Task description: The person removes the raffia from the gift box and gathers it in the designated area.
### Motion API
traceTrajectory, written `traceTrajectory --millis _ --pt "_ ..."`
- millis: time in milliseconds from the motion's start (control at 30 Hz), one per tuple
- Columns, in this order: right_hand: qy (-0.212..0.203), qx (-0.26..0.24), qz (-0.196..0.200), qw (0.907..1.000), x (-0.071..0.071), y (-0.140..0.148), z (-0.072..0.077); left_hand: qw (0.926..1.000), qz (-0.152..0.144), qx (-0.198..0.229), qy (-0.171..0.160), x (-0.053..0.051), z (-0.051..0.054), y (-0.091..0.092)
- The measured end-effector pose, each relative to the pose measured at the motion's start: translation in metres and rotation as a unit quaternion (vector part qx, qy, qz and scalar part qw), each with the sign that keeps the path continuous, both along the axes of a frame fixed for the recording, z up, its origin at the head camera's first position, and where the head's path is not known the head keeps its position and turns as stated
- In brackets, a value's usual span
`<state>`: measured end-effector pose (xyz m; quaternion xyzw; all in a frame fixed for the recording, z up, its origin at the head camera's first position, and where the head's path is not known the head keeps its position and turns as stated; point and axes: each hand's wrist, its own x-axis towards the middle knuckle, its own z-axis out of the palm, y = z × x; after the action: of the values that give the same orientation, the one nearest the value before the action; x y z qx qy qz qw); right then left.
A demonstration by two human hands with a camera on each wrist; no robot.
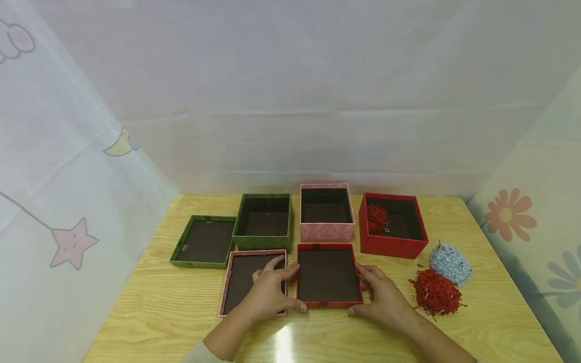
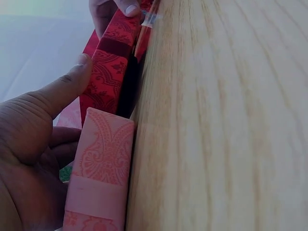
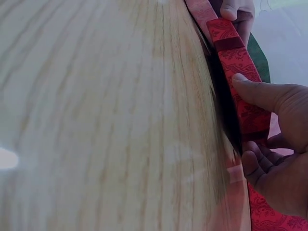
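Observation:
In the head view a shallow red box lid [image 1: 329,276], hollow side up with a dark inside, lies between both hands near the table's middle. My left hand [image 1: 265,296] holds its left side, thumb at the front corner and fingers along the edge. The right hand [image 1: 387,300] grips the opposite side, its thumb on the patterned front wall in the right wrist view and fingers curled at the corner. A pink box lid [image 1: 239,283] lies just left, partly covered by my left hand. Dark shadow shows under the red lid's front edge in the wrist views.
Behind stand a green box [image 1: 263,243], a pink box [image 1: 327,233] and a red box [image 1: 393,247] containing red paper shreds [image 1: 376,220]. A green lid [image 1: 206,242] lies at left. Piles of red shreds [image 1: 437,293] and pale blue shreds [image 1: 450,263] sit at right.

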<state>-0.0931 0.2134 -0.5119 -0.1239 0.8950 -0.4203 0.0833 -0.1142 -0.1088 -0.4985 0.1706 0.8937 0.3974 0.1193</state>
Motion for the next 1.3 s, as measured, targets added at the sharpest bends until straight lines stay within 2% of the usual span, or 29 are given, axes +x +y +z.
traceTrajectory --millis 233,367,567,767,1033,1300 --pt "-0.023 0.019 -0.012 0.9995 -0.002 -0.002 0.001 0.9997 -0.006 -0.022 0.007 -0.001 0.001 0.003" --pt "-0.029 0.024 -0.016 0.9992 -0.002 -0.003 0.002 0.9982 -0.012 -0.055 0.022 -0.002 0.004 0.005" --pt "-0.021 0.023 0.004 0.9995 0.0 -0.001 0.001 0.9936 -0.017 -0.105 0.038 -0.002 0.013 0.005" --pt "-0.007 0.022 0.011 0.9997 0.001 0.001 0.003 0.995 -0.007 -0.092 0.036 0.0 0.021 0.006" --pt "0.008 0.013 0.013 0.9998 0.002 0.005 0.007 0.9967 -0.006 -0.066 0.047 0.0 0.026 0.007" --pt "0.009 -0.003 0.014 0.9999 -0.001 0.007 0.013 0.9971 0.007 -0.05 0.057 -0.001 0.032 0.009"
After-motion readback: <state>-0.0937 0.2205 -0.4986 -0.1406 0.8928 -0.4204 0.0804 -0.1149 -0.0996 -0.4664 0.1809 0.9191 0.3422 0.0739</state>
